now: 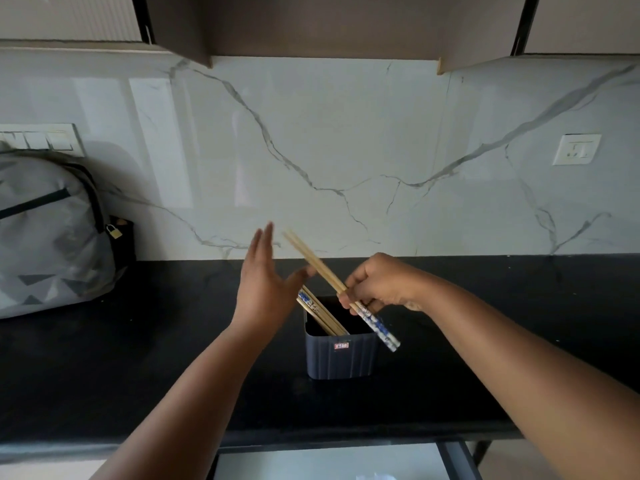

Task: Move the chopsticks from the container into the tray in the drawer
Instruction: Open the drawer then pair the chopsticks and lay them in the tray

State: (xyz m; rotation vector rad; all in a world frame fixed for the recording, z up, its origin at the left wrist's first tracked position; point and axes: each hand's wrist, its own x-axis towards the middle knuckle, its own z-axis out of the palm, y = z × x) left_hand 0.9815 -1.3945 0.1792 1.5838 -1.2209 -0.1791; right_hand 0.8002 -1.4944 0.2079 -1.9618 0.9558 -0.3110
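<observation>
From the head view, you are in the taking-out step. Your right hand (375, 285) is closed around a pair of chopsticks (341, 292), lifted clear above the container (341, 355). Your left hand (265, 282) is wide open, fingers straight, holding nothing; its thumb is right by the sticks. More chopsticks (320, 315) lean inside the container on the black counter (138, 358). The drawer (329, 462) peeks open at the bottom edge. Next, I think you should carry the pair down to it and lay them flat in its tray.

Two bare forearms, no sleeves, left hand (265, 282), right hand (379, 284)
</observation>
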